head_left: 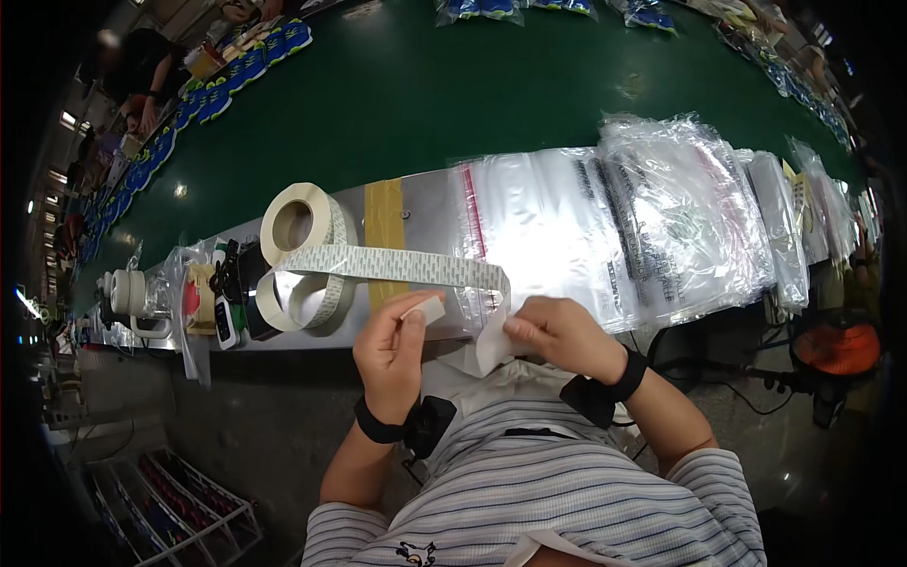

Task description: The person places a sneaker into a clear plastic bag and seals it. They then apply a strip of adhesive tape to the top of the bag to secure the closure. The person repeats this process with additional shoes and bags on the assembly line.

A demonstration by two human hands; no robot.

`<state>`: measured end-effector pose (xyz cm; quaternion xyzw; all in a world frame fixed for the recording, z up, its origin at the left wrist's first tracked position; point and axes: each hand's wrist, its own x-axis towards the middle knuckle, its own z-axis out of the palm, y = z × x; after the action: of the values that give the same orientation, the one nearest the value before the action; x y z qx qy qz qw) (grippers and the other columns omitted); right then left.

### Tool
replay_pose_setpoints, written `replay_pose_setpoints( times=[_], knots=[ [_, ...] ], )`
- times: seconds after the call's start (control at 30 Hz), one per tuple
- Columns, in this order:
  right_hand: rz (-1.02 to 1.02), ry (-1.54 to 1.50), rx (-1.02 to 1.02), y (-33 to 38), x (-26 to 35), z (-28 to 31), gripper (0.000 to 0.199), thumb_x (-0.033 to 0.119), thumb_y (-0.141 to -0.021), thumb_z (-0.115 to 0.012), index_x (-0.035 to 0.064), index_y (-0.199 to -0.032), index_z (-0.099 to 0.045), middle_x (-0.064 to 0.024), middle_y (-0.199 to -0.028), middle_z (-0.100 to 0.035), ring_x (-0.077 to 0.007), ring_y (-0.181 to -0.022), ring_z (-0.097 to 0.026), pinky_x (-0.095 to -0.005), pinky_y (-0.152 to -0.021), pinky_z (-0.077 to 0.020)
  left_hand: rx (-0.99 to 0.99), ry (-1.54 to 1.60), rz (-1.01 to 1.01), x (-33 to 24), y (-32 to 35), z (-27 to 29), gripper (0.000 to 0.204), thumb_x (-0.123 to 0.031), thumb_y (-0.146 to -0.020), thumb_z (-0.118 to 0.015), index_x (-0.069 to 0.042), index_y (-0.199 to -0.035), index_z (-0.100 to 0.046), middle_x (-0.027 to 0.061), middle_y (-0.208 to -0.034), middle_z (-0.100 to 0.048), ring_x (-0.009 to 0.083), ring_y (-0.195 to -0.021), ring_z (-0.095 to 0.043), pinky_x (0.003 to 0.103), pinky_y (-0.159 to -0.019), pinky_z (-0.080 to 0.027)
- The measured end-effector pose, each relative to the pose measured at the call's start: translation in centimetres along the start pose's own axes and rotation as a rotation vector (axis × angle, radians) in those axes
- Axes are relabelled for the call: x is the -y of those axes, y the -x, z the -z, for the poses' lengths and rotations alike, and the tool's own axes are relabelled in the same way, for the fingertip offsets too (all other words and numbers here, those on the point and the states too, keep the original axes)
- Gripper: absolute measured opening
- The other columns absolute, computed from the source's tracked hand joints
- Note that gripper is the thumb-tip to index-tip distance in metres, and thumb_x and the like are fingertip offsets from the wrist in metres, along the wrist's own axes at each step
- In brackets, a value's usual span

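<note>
My left hand (391, 352) pinches a small white label (423, 312) between thumb and fingers, just in front of the metal worktable's near edge. To its right, my right hand (565, 336) is closed on the loose end of a label strip (406, 265). That strip runs leftward to the label rolls and bends down sharply near the right hand, where its pale end curls. One label roll (329, 227) lies at the back, and a second roll (316, 307) sits partly under the strip. Beside the strip, clear plastic bags (539, 227) lie flat on the worktable.
A rumpled pile of clear bags (685, 217) covers the right side. Behind the worktable runs a green conveyor belt (397, 104) with bagged blue items (477, 9) at its far side. A white jug (128, 293) stands far left; an orange heater (831, 345) glows at right.
</note>
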<state>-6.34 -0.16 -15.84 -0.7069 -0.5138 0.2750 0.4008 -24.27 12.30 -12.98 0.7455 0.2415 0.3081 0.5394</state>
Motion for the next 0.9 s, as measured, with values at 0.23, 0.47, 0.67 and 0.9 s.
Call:
replay_pose_setpoints(
  times=[0.23, 0.47, 0.67, 0.9],
  knots=[
    [0.013, 0.649, -0.484, -4.0, -4.6, -2.1, 0.049, 0.035, -0.068, -0.079, 0.0009, -0.096, -0.057, -0.0144, -0.111, -0.053, -0.0307, -0.109, -0.047, -0.0461, -0.093, -0.0333, 0.442, -0.892, -0.375, 3.6, -1.3, -4.0, 0.083, -0.063, -0.082, -0.054, 0.005, -0.13, -0.047, 0.0197, -0.133, -0.051, 0.0334, -0.129, -0.043, 0.056, -0.107, -0.027],
    [0.001, 0.577, -0.658, -3.7, -6.8, -0.8, 0.013, 0.009, -0.079, -0.064, 0.0044, -0.086, -0.054, -0.012, -0.092, -0.055, -0.0318, -0.088, -0.05, -0.0448, -0.08, -0.0376, 0.463, -0.865, -0.333, 4.6, -0.6, -3.2, 0.086, -0.067, -0.079, -0.055, 0.001, -0.132, -0.048, 0.0166, -0.136, -0.05, 0.0296, -0.13, -0.043, 0.056, -0.106, -0.028],
    [0.087, 0.564, -0.603, -3.2, -5.2, -1.7, 0.019, 0.013, -0.077, -0.069, 0.0058, -0.086, -0.054, -0.01, -0.096, -0.055, -0.0295, -0.096, -0.051, -0.0428, -0.087, -0.037, 0.446, -0.617, -0.266, 4.0, -3.1, -2.5, 0.069, -0.055, -0.086, -0.056, 0.004, -0.121, -0.055, 0.0173, -0.108, -0.065, 0.0305, -0.107, -0.06, 0.043, -0.094, -0.039],
    [-0.145, 0.158, -0.605, -1.6, -6.4, 1.4, 0.008, 0.008, -0.085, -0.06, 0.0015, -0.083, -0.056, -0.0145, -0.087, -0.056, -0.0341, -0.082, -0.052, -0.0431, -0.075, -0.0412, 0.723, -0.539, 0.141, 1.9, -6.2, -2.0, 0.047, -0.037, -0.093, -0.057, 0.0, -0.123, -0.056, 0.0165, -0.114, -0.065, 0.0275, -0.109, -0.06, 0.039, -0.097, -0.042]
  ],
)
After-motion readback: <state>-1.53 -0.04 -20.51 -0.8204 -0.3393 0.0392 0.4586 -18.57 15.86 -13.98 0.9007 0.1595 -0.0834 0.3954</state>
